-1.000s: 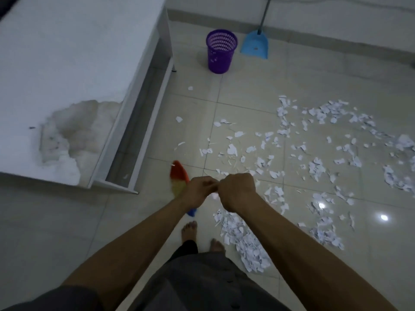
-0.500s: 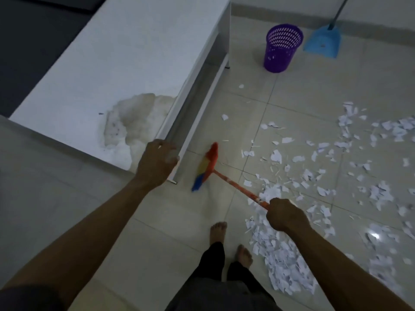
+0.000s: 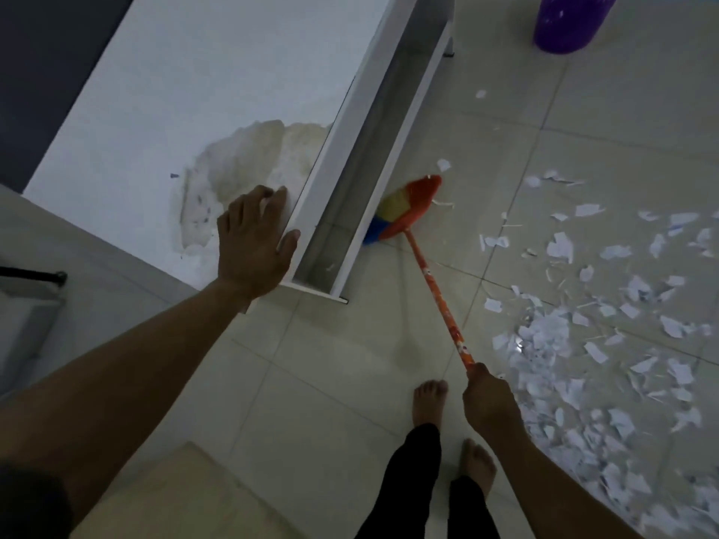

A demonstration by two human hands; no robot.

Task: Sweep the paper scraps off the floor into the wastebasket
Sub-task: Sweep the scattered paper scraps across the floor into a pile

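Broom (image 3: 409,207) is now gripped by the right hand (image 3: 490,402) alone; the left hand (image 3: 253,243) lies spread on the bench (image 3: 194,91). Scraps (image 3: 564,344) still cover the floor (image 3: 311,383).

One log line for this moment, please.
left hand: rests on white table top | right hand: grips orange broom handle | red-yellow-blue broom head: beside table's lower shelf | white paper scraps: on tiled floor | purple plastic wastebasket: ahead, cropped

Purple wastebasket (image 3: 570,23), orange patterned broom (image 3: 408,208)
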